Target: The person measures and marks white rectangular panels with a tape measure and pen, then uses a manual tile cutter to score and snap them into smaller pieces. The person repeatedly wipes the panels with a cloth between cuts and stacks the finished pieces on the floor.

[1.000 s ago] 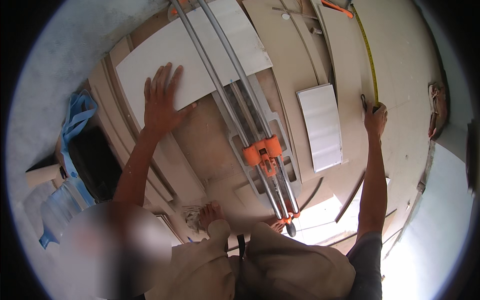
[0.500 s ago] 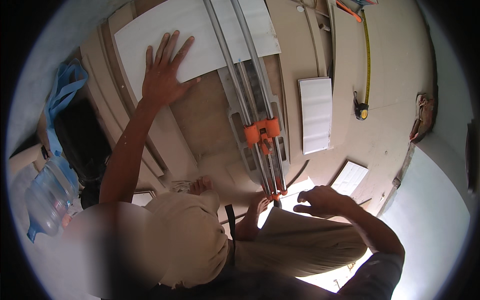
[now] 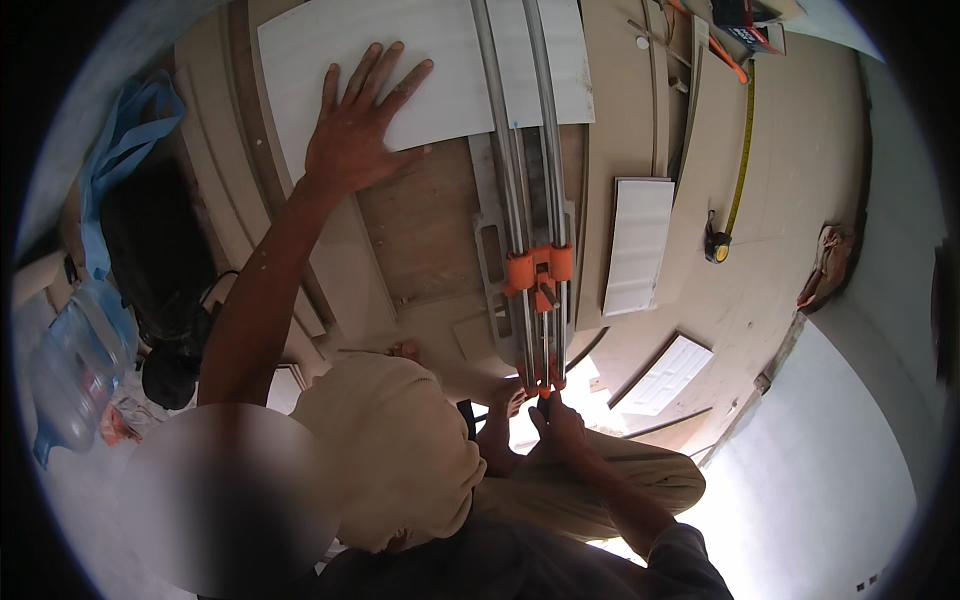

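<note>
My left hand (image 3: 352, 140) lies flat with fingers spread, over the near edge of a large white tile (image 3: 300, 65). The tile lies under the two steel rails of a manual tile cutter (image 3: 480, 180). An orange carriage (image 3: 540, 268) sits on the rails, well nearer to me than the tile. At the cutter's near end my right hand (image 3: 562, 432) is closed on its dark handle (image 3: 546, 402). Some of that handle is hidden by the fingers.
Right of the cutter lie a white tile strip (image 3: 638, 245), another white piece (image 3: 664, 374) and a tape measure (image 3: 717, 246) with its yellow blade drawn out. A clear water bottle (image 3: 75, 365) and black bag (image 3: 155, 240) are at the left. My bare feet are beside the cutter's near end.
My right hand has moved left from open air and closed on the cutter's handle. The left hand stays flat on the tile. The whole view has shifted a little.
</note>
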